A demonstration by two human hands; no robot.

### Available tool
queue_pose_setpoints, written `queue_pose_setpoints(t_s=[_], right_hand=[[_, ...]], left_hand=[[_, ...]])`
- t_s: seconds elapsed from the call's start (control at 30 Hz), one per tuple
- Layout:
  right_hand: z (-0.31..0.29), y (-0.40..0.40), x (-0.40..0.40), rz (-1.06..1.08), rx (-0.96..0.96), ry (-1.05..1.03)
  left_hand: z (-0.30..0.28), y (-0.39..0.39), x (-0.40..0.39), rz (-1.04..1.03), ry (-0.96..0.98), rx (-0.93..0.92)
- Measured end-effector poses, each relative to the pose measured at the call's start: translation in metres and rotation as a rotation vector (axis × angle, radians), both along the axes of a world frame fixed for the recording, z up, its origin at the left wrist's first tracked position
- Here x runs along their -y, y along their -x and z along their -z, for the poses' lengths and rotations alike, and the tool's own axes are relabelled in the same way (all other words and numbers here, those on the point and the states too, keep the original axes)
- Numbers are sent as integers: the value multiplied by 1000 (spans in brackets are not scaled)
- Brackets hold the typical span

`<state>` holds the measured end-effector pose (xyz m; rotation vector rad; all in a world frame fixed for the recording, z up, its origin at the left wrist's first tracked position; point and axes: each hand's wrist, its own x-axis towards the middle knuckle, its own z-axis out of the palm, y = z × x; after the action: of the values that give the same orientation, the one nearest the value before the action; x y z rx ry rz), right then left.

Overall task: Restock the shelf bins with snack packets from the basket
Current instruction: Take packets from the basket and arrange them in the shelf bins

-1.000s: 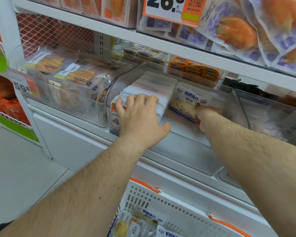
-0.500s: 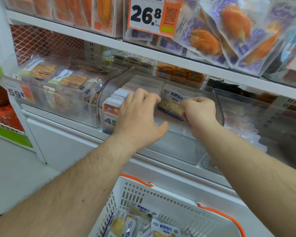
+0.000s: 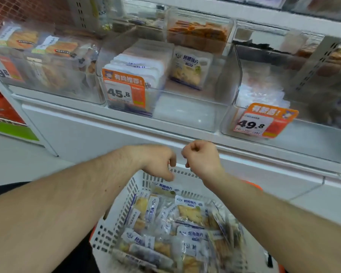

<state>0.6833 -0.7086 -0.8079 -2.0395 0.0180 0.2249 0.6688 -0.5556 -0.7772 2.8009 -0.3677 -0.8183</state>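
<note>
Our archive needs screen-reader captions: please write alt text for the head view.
Two empty hands, left hand and right hand, hover over a white basket of snack packets, below a clear shelf bin half-filled with the same packets.

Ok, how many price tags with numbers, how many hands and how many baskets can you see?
Price tags: 3 (59.8, 45.8, 49.8)
Hands: 2 (left, right)
Basket: 1
Total: 6
</note>
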Motion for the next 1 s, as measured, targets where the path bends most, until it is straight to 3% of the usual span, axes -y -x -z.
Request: queue_pose_setpoints(t_s=[0.17,0.33,0.43,0.67,0.83,1.0], right_hand=[[85,5,15,-224,-461,222],[154,25,24,-571,-631,575],[174,41,26,-691,-735,608],[183,60,15,-915,-557,764],[137,28,17,-911,-392,811],[58,-7,43,-750,-341,569]], left_hand=[[18,-5,2,4,-44,-118],[26,-12,5,48,-82,-172],[28,-15,6,51,-89,-195],[27,-16,11,37,-64,-199],[24,-13,8,6,-62,-219],[22,-15,-1,-83,-22,-202]])
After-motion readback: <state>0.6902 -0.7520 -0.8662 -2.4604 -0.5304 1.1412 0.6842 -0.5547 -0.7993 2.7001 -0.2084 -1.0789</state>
